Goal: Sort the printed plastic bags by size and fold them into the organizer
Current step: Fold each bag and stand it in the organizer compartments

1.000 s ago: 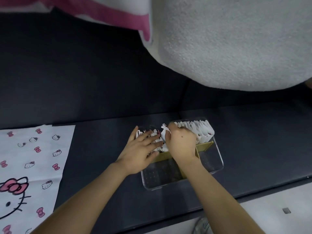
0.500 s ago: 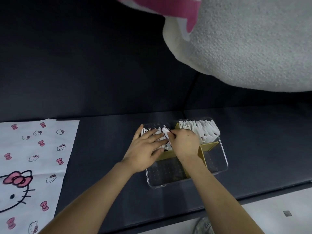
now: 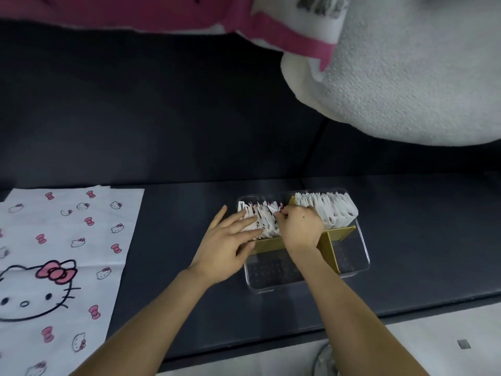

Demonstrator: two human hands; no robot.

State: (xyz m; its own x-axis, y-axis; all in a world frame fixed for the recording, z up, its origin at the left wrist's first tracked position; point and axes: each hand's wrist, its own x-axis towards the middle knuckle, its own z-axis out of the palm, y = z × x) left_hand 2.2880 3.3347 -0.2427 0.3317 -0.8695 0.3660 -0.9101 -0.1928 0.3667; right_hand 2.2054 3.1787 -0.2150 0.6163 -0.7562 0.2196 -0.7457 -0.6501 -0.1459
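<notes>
A clear plastic organizer with gold dividers sits on the dark surface. Its back left compartment holds several folded printed bags; the back right one holds a fuller row of folded bags. My left hand lies with straight fingers pressing on the left row. My right hand is curled over the right end of that row, its fingertips pinching a folded bag. A large flat printed bag with a cat face and pink bows lies at the left.
A big white and pink plush cushion hangs over the back right. The dark surface ends at a front edge, with a pale floor below. The organizer's two front compartments hold nothing.
The view has shifted slightly. Both hands stay on the left row of folded bags; my right hand has moved a little left and down into the row.
</notes>
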